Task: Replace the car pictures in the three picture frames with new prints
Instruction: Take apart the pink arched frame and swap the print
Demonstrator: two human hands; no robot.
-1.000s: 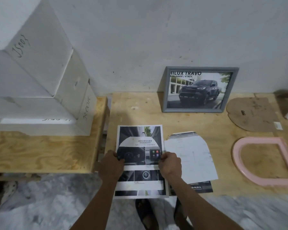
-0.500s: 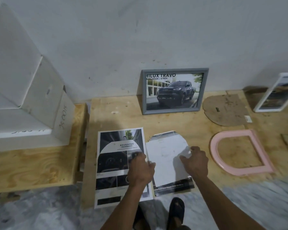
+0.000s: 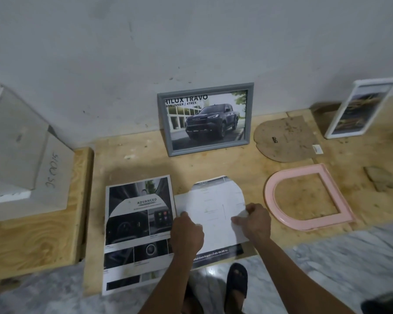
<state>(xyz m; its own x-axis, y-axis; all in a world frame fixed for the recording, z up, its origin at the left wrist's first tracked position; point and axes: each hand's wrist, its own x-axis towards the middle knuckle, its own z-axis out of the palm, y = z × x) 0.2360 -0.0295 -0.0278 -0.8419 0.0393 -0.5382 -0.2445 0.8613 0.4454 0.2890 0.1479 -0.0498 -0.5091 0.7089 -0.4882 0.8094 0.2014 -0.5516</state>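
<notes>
A grey picture frame (image 3: 205, 118) with a dark pickup print leans on the wall. A white frame (image 3: 359, 107) with a print leans at the far right. An empty pink arch-shaped frame (image 3: 304, 197) lies flat, its brown arch backing board (image 3: 286, 138) behind it. A dark brochure sheet (image 3: 137, 227) lies near the front edge. Beside it lies a white arch-cut print (image 3: 216, 209), face down on other sheets. My left hand (image 3: 186, 234) presses its left edge. My right hand (image 3: 255, 220) pinches its right edge.
The work lies on a low plywood board (image 3: 132, 164) on a marble floor. White foam boxes (image 3: 27, 164) stack on a second plywood board at the left. A sandalled foot (image 3: 236, 284) stands at the board's front edge. A brown scrap (image 3: 381, 180) lies at the right.
Both hands left the dark brochure sheet and moved right onto the white arch-cut print; the right hand now pinches its edge. The view swung right, and the white frame came into sight.
</notes>
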